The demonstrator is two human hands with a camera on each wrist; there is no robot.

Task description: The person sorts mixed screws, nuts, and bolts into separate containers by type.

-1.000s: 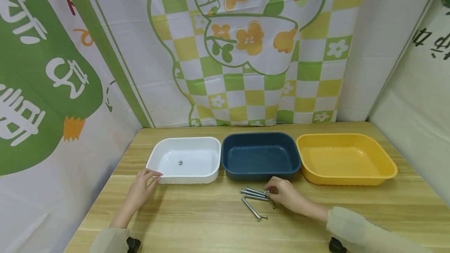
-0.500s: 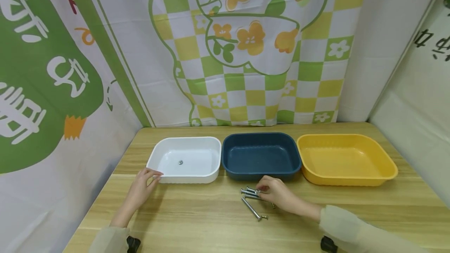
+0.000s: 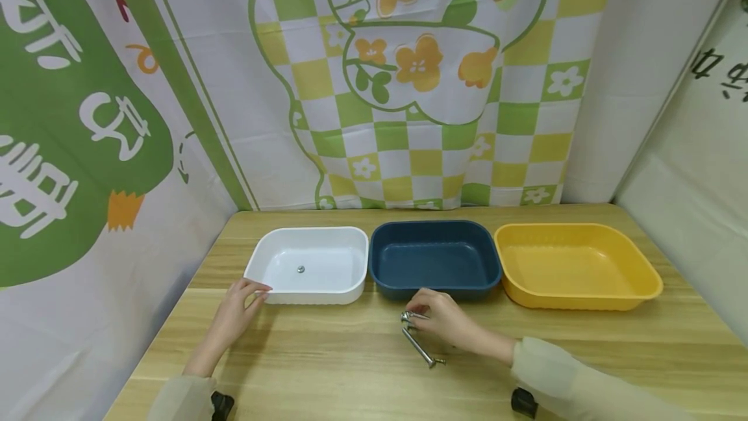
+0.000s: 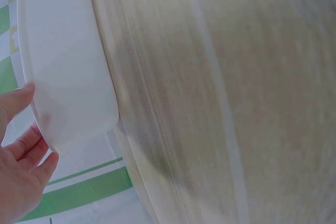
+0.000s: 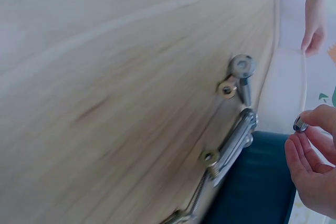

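Observation:
In the head view my left hand (image 3: 235, 309) pinches the near left corner of a white tray (image 3: 318, 298); the left wrist view shows the thumb and fingers at its rim. My right hand (image 3: 445, 322) is raised over a group of bolts, in front of the dark blue tray (image 3: 435, 293). Between its thumb and fingertips it holds a small metal nut (image 5: 300, 124). One long bolt (image 3: 416, 345) lies nearest me with a small brassy screw (image 3: 440, 362) at its head. Several other bolts (image 5: 234, 142) lie together, partly hidden by the right hand in the head view.
A yellow tray (image 3: 578, 301) stands at the right end of the row, beside the blue one. Inside the white tray lies one small metal piece (image 3: 300, 269). All stand on a wooden table (image 3: 327, 362), with printed cloth (image 3: 421, 161) behind and at the sides.
My right hand has moved left across the bolts toward the white tray, carrying the nut. The left hand keeps its hold on the white tray.

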